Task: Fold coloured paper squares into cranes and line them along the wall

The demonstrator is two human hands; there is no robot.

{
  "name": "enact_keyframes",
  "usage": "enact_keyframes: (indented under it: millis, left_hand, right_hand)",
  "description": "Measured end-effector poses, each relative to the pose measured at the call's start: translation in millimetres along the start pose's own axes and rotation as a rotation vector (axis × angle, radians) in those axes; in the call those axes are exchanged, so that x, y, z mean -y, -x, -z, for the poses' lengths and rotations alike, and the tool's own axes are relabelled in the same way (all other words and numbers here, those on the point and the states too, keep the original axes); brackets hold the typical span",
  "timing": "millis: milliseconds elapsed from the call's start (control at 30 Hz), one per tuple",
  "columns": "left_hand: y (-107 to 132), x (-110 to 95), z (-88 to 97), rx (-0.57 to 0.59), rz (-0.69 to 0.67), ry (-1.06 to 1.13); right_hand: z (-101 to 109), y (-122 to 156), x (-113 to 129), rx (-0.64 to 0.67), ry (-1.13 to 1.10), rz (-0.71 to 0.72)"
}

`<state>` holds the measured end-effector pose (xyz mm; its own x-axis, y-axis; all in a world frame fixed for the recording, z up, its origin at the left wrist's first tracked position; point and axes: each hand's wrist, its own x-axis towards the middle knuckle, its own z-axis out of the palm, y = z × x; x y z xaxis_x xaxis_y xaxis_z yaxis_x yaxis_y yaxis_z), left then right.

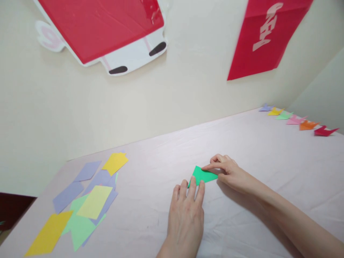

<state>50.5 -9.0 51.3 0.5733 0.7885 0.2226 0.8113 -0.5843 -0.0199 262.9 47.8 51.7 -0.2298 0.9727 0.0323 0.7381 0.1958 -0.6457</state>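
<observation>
A folded piece of green origami paper (202,175), roughly triangular, lies on the cloth-covered table between my hands. My left hand (186,215) reaches in from below, its fingers stretched out and the fingertips resting on the paper's lower edge and left corner. From the right comes my right hand (230,172). Its index finger presses along the upper edge, while the thumb is at the pointed right corner; the other fingers are curled. Part of that corner is hidden under the thumb.
Loose paper sheets lie at the left, among them a yellow sheet (49,233), a pale yellow sheet (94,202) and a purple sheet (68,196). Several folded paper figures, including a red one (324,132), line the far right edge. A wall with red posters (264,43) rises behind.
</observation>
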Motion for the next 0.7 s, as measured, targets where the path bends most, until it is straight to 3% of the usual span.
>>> enact_keyframes:
  millis: [267, 467, 700]
  left_hand:
    - [-2.7, -5.2, -0.1, -0.028, 0.024, -0.072]
    - [10.1, 2.3, 1.1, -0.113, 0.086, -0.168]
    - [22.8, 4.8, 0.3, -0.116, 0.114, -0.132]
  right_hand:
    - [-2.9, 2.8, 12.5, -0.022, 0.049, -0.049]
    - [-3.8, 0.4, 6.0, -0.001, 0.033, -0.052]
    - [-1.5, 3.1, 5.6, -0.002, -0.012, -0.032]
